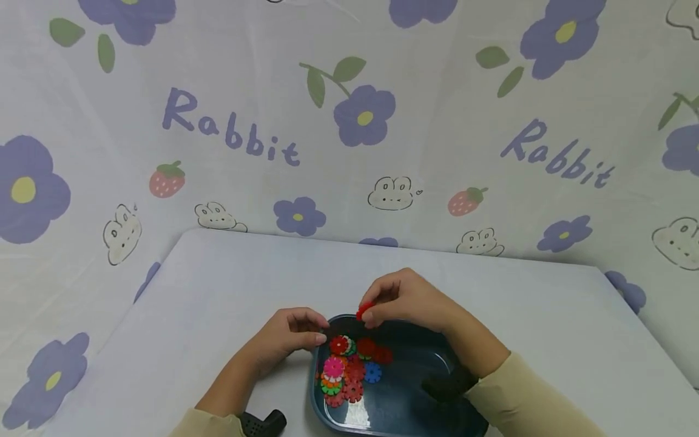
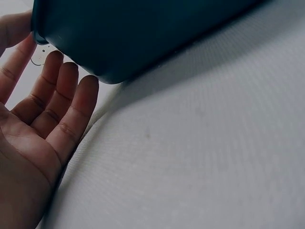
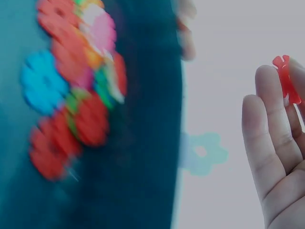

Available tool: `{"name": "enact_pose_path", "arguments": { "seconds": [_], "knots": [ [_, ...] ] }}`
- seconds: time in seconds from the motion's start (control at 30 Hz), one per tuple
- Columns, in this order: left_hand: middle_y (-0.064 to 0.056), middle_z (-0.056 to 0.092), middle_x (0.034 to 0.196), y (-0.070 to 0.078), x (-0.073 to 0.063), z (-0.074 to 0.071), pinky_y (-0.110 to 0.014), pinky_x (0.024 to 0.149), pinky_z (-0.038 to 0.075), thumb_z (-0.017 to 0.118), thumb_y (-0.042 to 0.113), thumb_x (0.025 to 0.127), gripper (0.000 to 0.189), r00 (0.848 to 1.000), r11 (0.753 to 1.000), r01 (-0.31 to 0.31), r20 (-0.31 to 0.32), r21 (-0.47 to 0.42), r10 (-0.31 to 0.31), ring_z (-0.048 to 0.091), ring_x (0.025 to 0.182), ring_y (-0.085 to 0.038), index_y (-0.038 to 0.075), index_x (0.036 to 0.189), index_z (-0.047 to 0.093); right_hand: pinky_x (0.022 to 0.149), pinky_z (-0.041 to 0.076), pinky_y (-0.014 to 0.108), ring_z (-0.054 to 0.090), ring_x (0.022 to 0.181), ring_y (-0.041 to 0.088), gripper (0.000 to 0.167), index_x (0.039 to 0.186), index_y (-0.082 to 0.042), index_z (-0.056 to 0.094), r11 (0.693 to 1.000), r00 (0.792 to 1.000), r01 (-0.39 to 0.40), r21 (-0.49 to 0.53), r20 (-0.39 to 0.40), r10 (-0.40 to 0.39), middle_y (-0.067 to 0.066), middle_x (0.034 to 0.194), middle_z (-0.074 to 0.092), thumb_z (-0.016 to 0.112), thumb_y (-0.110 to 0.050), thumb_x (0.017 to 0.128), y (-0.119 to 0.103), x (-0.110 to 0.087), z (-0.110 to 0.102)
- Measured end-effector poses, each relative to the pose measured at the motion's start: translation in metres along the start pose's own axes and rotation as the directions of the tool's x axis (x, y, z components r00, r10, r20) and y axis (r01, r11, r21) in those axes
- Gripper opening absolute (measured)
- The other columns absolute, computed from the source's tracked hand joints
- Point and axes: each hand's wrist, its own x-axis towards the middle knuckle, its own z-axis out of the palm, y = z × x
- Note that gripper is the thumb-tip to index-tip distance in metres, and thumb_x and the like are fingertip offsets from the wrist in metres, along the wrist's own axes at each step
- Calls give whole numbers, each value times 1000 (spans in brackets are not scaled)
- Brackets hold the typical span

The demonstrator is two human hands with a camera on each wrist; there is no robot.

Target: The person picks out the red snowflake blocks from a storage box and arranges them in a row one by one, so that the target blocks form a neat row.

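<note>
A dark teal tray (image 1: 404, 400) stands at the front of the white table. My left hand (image 1: 284, 337) holds its back left corner, thumb and forefinger at the rim. In the left wrist view, the other fingers of that hand bend beneath the tray's outer wall (image 2: 119, 38). Above the back rim, my right hand (image 1: 409, 300) pinches a red notched plastic disc (image 1: 364, 311) between thumb and fingers. The right wrist view has this red disc (image 3: 283, 78) nearly edge-on, partly covered by fingers. Inside the tray's left side, several notched discs (image 1: 354, 369) lie heaped.
Most heaped discs are red; a blue disc (image 1: 373, 372) lies at the heap's right and a pink disc (image 1: 334, 366) on top. The white tabletop (image 1: 246, 267) stretches behind the tray to a hanging cloth (image 1: 327, 176) printed with flowers and rabbits.
</note>
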Motion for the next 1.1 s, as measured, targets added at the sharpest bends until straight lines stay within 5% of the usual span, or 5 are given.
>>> {"name": "enact_pose_path", "arguments": {
  "seconds": [0.17,0.6,0.8,0.97,1.1],
  "knots": [
    [-12,69,102,0,0,0,-31,77,57,74,16,87,32,1000,1000,-7,-2,10,7,63,88,-19,-1,113,66,77,59,37,73,84,29,15,103,-3,71,999,982,50,-11,-180,-51,16,94,73,70,-12,90,1,-19,-40],
    [-14,69,106,0,-1,2,-31,80,56,73,17,88,30,1000,1000,-3,-18,23,3,64,91,-20,0,113,67,81,57,27,73,79,15,21,102,-4,70,944,866,271,186,-475,-155,2,93,70,57,9,93,43,-78,-103],
    [-10,69,107,-2,-2,4,-32,81,56,73,17,88,30,1000,1000,10,-16,23,-10,64,92,-19,1,112,67,78,58,26,71,75,14,16,102,-5,72,944,826,203,259,-564,-23,1,91,70,60,2,94,71,-90,-108],
    [-11,69,109,0,-3,3,-31,80,55,73,15,88,30,999,999,9,-33,35,-8,64,91,-18,0,112,67,77,58,27,71,76,14,11,102,-7,71,937,832,108,331,-547,98,0,92,73,67,-5,92,93,-82,-113],
    [-11,68,109,0,-2,2,-30,81,55,72,15,88,30,999,999,14,-30,43,-13,63,91,-17,-1,113,67,77,58,27,72,78,14,15,104,-6,69,929,825,-44,368,-510,242,-2,92,74,71,-12,90,113,-75,-114]
  ]
}}
